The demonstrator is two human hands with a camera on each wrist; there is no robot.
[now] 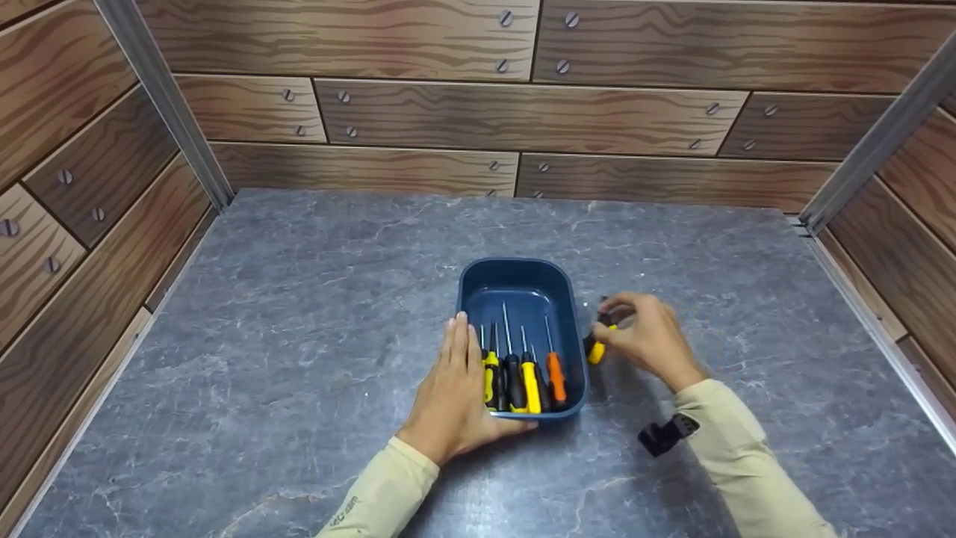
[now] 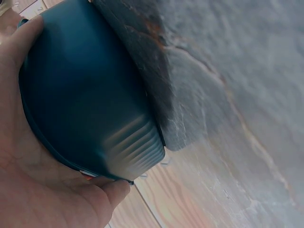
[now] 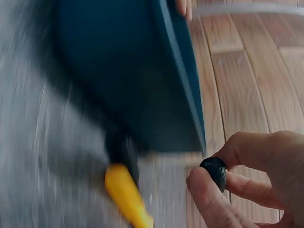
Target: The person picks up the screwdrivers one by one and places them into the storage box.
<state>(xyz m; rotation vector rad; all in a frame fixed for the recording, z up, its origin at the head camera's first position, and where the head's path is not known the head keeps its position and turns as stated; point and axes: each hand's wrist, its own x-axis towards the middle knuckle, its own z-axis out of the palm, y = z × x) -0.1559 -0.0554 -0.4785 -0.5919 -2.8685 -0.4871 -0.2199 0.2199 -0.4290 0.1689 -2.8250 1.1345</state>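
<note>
A dark blue bin [image 1: 515,278] holds several screwdrivers [image 1: 514,381] with black, yellow and orange handles, their shafts pointing away from me. My left hand [image 1: 454,400] grips its near left corner, fingers along the left side and thumb across the near end. Right of the bin, my right hand [image 1: 648,336] pinches a small black ribbed handle [image 3: 216,172] between thumb and fingers; only its rounded end shows clearly. Below that hand, close against the bin's right side, is a yellow and black tool [image 1: 596,350]. It is blurred in the right wrist view, so its kind is unclear.
The grey marbled tabletop [image 1: 314,299] spreads around the bin. Wood-print panels [image 1: 448,112] stand at the back and both sides, with metal posts [image 1: 168,104] at the corners. A black camera [image 1: 665,435] is strapped at my right wrist.
</note>
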